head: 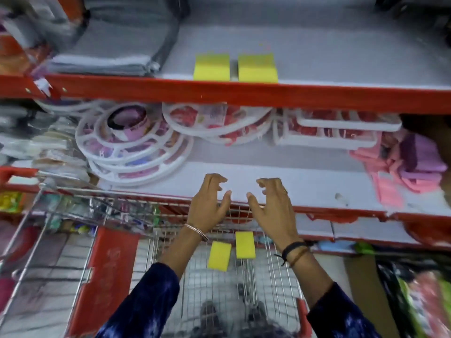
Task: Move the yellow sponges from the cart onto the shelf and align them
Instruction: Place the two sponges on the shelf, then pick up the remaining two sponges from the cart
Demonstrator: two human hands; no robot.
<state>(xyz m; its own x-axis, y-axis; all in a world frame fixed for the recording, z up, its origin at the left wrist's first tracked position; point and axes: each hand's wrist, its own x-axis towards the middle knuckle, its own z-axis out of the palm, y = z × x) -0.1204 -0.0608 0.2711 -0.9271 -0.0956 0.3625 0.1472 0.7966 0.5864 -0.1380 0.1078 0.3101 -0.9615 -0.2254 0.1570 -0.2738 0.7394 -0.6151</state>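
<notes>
Red-edged store shelving fills the view, and the upper shelf (pixel 317 47) is our landmark: two yellow sponges sit right at its front lip, the left sponge (pixel 211 67) and the right sponge (pixel 258 68) side by side with a narrow gap between them, fronts roughly level with each other. Left of them on that same shelf lies a stack of grey cloths (pixel 114 50).

Below the upper shelf, the lower shelf (pixel 305 181) carries round white racks (pixel 131 145) on its left side, flat white trays (pixel 336 130) further right, and pink and purple cloths (pixel 405 169) at the far right.

Both hands are up in front of that lower shelf, empty! The left hand (pixel 207 203) has its fingers curled and spread, thumb out, gripping nothing; a thin bangle sits on its wrist. The right hand (pixel 271 203) mirrors it, fingers clawed and apart, dark bands on its wrist. The two hands are close together but not touching.

Lower still, well under the upper shelf, the wire cart (pixel 219 284) with red panels holds two more sponges: one tilted sponge (pixel 219 256) lies between the forearms, and an upright sponge (pixel 245 245) is just beside it on the right, apart from both hands. The picture is motion-blurred, so finer detail is lost.
</notes>
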